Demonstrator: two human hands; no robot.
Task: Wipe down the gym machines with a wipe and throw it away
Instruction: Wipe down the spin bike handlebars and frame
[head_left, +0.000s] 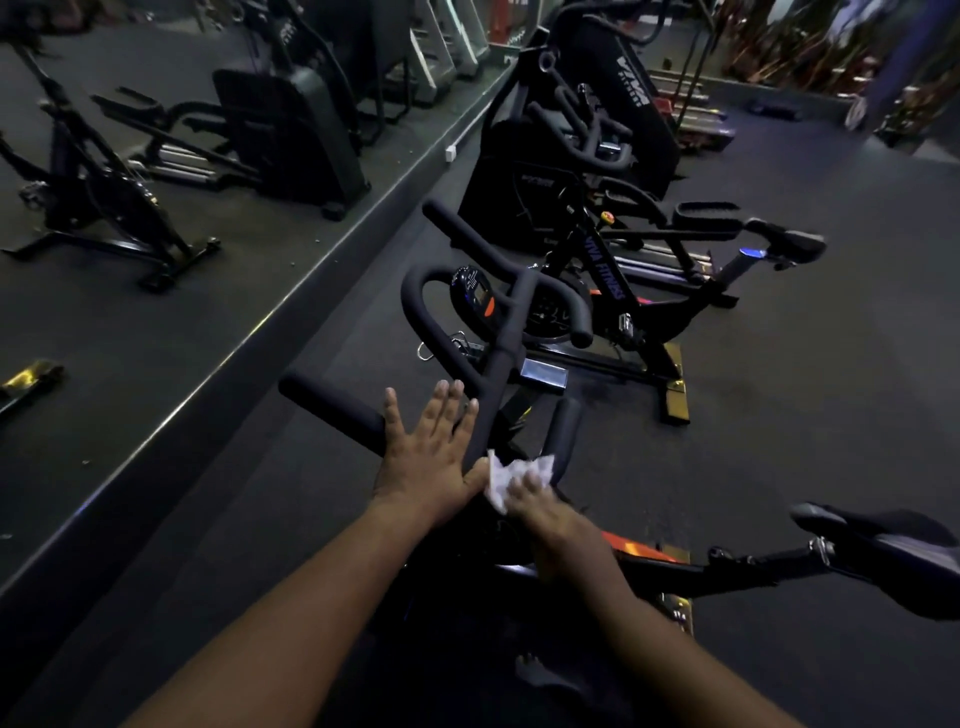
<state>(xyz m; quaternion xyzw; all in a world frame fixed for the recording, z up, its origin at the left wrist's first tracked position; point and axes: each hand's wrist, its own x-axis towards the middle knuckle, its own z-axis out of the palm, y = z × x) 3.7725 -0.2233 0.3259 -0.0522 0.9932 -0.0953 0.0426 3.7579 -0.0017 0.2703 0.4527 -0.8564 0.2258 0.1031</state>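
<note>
1. We're mid-wipe on the near spin bike's handlebar (498, 384); the wipe (511, 475) sits at the near end of the centre bar, w/ one corner flopping toward the right-side grip (561, 431).
2. Right hand (540, 512) has its fingers curled onto the wipe, pressing it against the bar from our side. Whether the thumb wraps under we can't tell, as the wipe hides it.
3. Left hand (431, 457) is spread flat, fingers straight and slightly fanned, holding nothing; it lies over the junction of the left-side grip (332, 408) and the centre bar, fingertips beside the bar. Prob. steadying the bars.
4. To do this step well, we judge: wrap the wipe round the tube rather than dab the top, then slide along the full length toward the console (470, 296), so the underside gets cleaned too.
5. Next cover the looped front horns and both side grips; these are the main skin-contact spots. Refold the wipe to a fresh face if it looks grey.
6. Both forearms reach fwd and converge, wrists nearly touching; right wrist bends down onto the bar, left wrist stays flatter.
7. Saddle (883, 540) at right and the second bike (613, 291) beyond look not yet done; no bin in view.
</note>
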